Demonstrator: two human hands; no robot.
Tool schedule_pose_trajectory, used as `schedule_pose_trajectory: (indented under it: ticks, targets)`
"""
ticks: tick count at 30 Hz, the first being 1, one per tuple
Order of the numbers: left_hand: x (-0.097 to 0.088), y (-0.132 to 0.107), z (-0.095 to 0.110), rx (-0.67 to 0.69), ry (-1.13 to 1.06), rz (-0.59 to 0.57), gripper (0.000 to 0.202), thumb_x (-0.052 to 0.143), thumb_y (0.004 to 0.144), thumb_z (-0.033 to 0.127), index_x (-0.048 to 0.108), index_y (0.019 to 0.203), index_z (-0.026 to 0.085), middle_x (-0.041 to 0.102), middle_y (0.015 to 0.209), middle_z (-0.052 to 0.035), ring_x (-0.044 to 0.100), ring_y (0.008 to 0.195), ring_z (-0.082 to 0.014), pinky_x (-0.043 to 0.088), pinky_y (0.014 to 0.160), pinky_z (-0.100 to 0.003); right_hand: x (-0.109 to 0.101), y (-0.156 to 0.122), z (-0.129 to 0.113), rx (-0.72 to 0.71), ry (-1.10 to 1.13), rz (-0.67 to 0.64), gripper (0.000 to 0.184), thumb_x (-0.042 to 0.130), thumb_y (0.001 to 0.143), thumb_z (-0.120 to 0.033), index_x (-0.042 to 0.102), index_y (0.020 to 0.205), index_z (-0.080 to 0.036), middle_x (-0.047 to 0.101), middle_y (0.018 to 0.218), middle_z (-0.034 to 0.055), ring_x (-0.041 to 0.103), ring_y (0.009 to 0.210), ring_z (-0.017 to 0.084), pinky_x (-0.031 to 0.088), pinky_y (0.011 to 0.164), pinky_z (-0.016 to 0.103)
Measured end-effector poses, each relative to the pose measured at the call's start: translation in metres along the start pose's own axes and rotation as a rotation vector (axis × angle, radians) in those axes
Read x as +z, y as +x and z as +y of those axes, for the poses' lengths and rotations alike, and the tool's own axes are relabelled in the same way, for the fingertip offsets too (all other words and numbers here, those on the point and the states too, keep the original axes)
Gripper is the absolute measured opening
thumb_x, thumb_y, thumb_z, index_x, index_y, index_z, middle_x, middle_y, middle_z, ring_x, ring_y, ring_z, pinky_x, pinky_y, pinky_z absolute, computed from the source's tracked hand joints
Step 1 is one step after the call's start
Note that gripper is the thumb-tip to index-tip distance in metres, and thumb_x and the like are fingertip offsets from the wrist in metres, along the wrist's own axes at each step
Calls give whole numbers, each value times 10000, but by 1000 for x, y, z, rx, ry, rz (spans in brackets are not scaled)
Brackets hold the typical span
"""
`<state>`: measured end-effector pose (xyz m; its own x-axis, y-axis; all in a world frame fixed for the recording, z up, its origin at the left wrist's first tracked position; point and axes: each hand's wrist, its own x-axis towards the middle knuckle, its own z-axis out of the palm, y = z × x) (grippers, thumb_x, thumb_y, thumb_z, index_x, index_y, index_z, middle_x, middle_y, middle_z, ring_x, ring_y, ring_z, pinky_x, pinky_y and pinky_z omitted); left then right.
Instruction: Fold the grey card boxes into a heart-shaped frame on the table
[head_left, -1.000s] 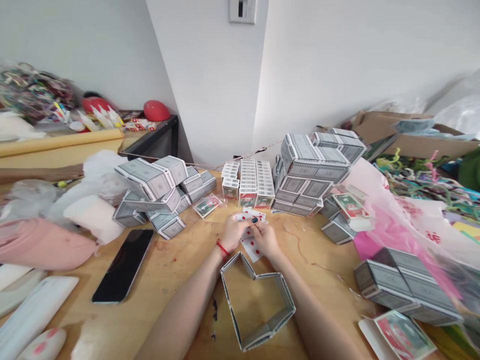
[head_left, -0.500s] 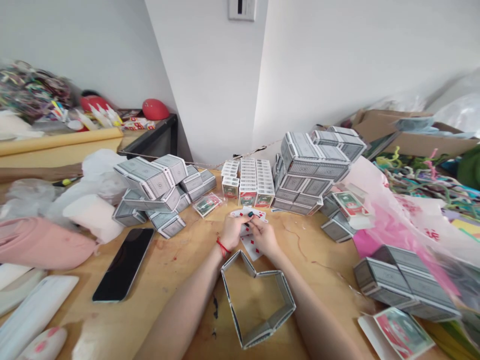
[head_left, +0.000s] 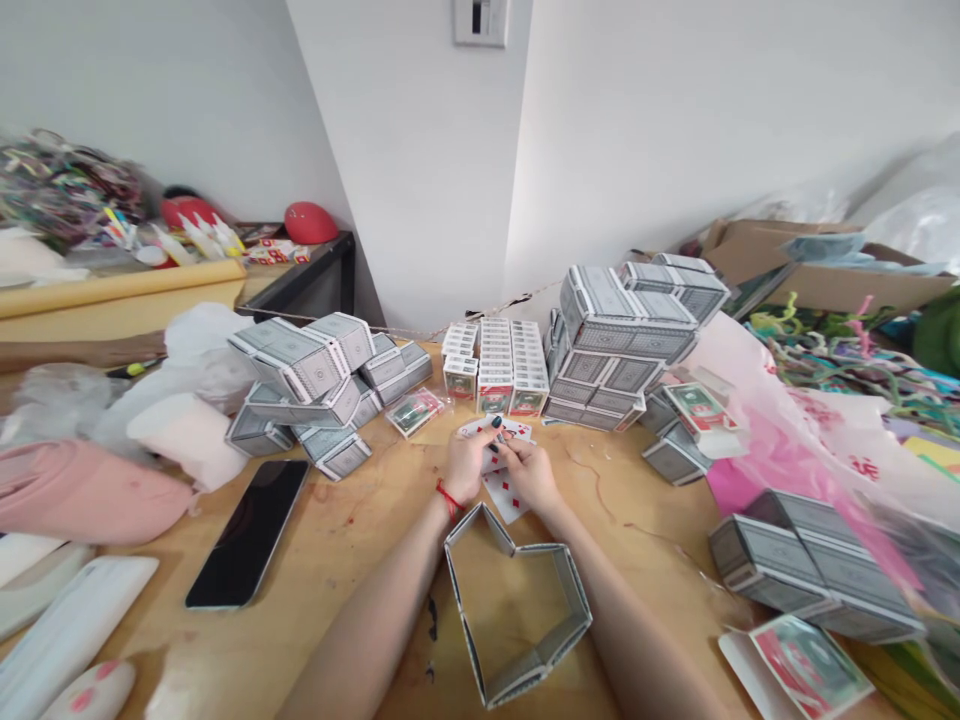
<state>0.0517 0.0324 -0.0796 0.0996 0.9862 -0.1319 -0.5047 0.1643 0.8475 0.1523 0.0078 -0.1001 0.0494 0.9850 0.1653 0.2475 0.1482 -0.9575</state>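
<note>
My left hand [head_left: 466,460], with dark nail polish and a red string bracelet [head_left: 450,495], meets my right hand [head_left: 531,473] at the fingertips. Both are closed in a pinch over white playing cards [head_left: 508,497] with red diamonds. Whatever small thing the fingers hold is hidden between them. The cards are partly covered by my hands. Between my forearms stands a heart-shaped frame [head_left: 480,630] of joined playing cards, its notch pointing at the hands.
Folded-card blocks are stacked at left [head_left: 285,360] and right [head_left: 630,320]. Card boxes [head_left: 495,360] stand in rows between them. A phone [head_left: 247,535] lies left; an opened card box [head_left: 810,665] lies at right front. Another person's arm [head_left: 82,352] reaches in at far left.
My fingertips have shifted slightly, the left thumb lifting a little and moving left. Cards and frame stay practically where they were.
</note>
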Motion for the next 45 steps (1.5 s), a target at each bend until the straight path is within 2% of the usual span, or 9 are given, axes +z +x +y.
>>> schedule_pose_trajectory:
  ticks: [5,8,11,14,23,29,34,38,45]
  targets:
    - [-3,-2,2,118,216,24,192,647,679,323,634,707,133,633,676,-14,565,617,-121,423,578,-224,-13,4,-3,106,244,-10,217,581,725,-374,628,657,-174,600,579,-1,523,533,143,396,546,257]
    - [-7,-2,3,206,439,24,218,615,712,355,629,717,137,624,678,-18,558,622,-120,422,574,-222,-20,6,-1,204,407,84,221,640,673,-377,639,736,-166,604,588,-3,511,506,129,387,512,246]
    - [-10,-2,1,294,601,-8,232,576,748,373,627,798,152,644,753,-37,582,685,-136,442,626,-238,-25,8,2,258,559,211,231,695,616,-372,604,675,-167,598,590,-12,484,487,105,370,499,231]
    - [-11,-3,-3,321,694,-23,234,554,767,380,615,826,162,634,740,-31,575,649,-131,442,604,-236,-27,9,3,258,608,233,251,710,601,-379,583,656,-169,600,600,-14,474,491,101,367,501,232]
    - [-8,-1,-3,292,727,-43,238,549,766,380,615,819,157,610,700,-28,540,623,-132,416,586,-240,-23,9,-1,209,517,240,292,674,624,-429,553,676,-167,557,610,-16,442,515,99,362,503,228]
    - [-6,-3,-5,282,721,-36,225,565,747,372,570,679,158,556,591,4,491,553,-116,361,543,-225,-19,6,-4,166,267,248,297,602,689,-437,481,631,-172,464,553,-35,392,510,95,326,478,217]
    - [-7,-3,-8,373,829,36,195,547,752,308,530,619,167,535,585,11,473,574,-115,345,579,-228,-12,2,-6,-1,-77,303,265,480,788,-379,447,610,-185,431,558,-38,379,537,101,311,513,221]
    - [-8,-1,-8,373,811,94,189,531,766,299,520,630,168,533,609,9,469,587,-117,338,581,-229,-9,0,-7,-183,-305,250,292,413,836,-317,393,570,-198,414,581,-25,394,564,116,306,554,243]
    - [-11,3,-3,231,565,58,255,546,757,345,461,593,168,442,556,40,398,535,-99,302,520,-210,-8,-2,-14,-327,-368,141,289,380,864,-285,384,584,-210,441,621,4,432,614,139,339,587,258]
